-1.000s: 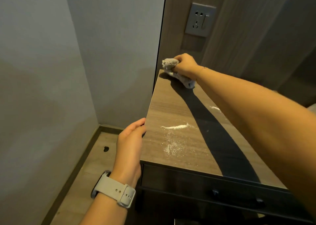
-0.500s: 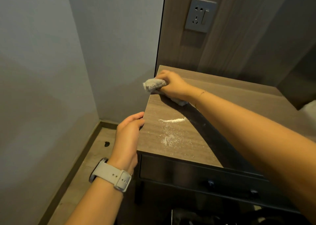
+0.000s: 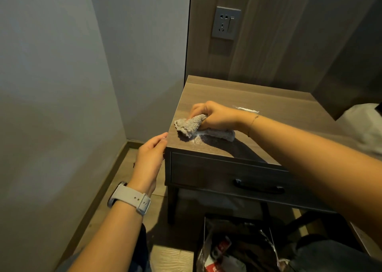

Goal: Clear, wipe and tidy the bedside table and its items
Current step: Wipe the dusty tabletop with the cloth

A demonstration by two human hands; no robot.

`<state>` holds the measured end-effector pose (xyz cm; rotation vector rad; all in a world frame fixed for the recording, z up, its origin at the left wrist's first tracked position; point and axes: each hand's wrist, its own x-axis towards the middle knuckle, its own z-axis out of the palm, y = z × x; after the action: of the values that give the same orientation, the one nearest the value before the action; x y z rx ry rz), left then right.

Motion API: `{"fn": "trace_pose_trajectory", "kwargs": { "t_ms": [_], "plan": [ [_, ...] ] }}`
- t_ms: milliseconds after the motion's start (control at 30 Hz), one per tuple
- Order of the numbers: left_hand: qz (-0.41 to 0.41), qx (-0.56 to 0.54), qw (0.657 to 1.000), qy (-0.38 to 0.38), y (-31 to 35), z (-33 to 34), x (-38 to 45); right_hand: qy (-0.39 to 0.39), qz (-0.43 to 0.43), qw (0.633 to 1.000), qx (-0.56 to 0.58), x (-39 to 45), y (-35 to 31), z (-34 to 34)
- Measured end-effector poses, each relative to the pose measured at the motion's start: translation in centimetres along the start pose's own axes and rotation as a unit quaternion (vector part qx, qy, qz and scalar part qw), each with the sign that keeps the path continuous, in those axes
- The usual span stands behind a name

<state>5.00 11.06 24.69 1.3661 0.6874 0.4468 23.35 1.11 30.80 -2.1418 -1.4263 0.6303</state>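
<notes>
Cloth (image 3: pixel 193 127), soft and limp, lies bunched on the table (image 3: pixel 258 98) near its front left corner over scattered white powder (image 3: pixel 197 140); it likely handles best gripped as a wad, as the right hand (image 3: pixel 215 115) grips it now. Left hand (image 3: pixel 151 156) rests relaxed, fingers against the table's left edge. Red packaging in the bag (image 3: pixel 233 249) below carries writing too blurred to read.

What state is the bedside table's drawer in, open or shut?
Shut: the drawer front sits flush under the table top, with no gap showing, and neither hand touches its handle.
</notes>
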Motion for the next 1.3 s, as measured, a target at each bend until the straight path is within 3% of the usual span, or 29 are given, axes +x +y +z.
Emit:
{"fn": "trace_pose_trajectory", "kwargs": {
  "t_ms": [133,300,500,733,933,1133,1300],
  "plan": [
    [0.008,0.009,1.000,0.011,0.0,-0.3,-0.2,-0.042,0.020,0.998,-0.047,-1.0,-1.0,-1.0],
    [0.015,0.017,1.000,0.006,-0.1,-0.5,0.2,0.016,0.023,0.999,-0.028,1.8,-3.1,-2.3],
    [0.015,0.019,1.000,-0.001,-0.5,-0.8,0.9,0.026,0.012,0.998,-0.048,3.5,-1.9,0.6],
    [0.020,0.024,0.999,0.002,-0.6,-0.9,1.0,-0.077,0.009,0.994,-0.081,0.4,-2.3,-0.8],
    [0.002,0.016,1.000,0.010,-0.5,-0.8,1.3,-0.038,-0.028,0.998,-0.048,2.1,-4.4,-1.0],
    [0.041,0.041,0.998,-0.001,-0.9,-0.7,1.0,-0.050,-0.032,0.997,-0.054,1.9,-3.5,1.4],
    [0.018,0.025,0.999,-0.010,-0.6,-1.1,0.9,-0.088,-0.011,0.995,-0.047,-0.2,-3.0,0.5]
  ]
}}
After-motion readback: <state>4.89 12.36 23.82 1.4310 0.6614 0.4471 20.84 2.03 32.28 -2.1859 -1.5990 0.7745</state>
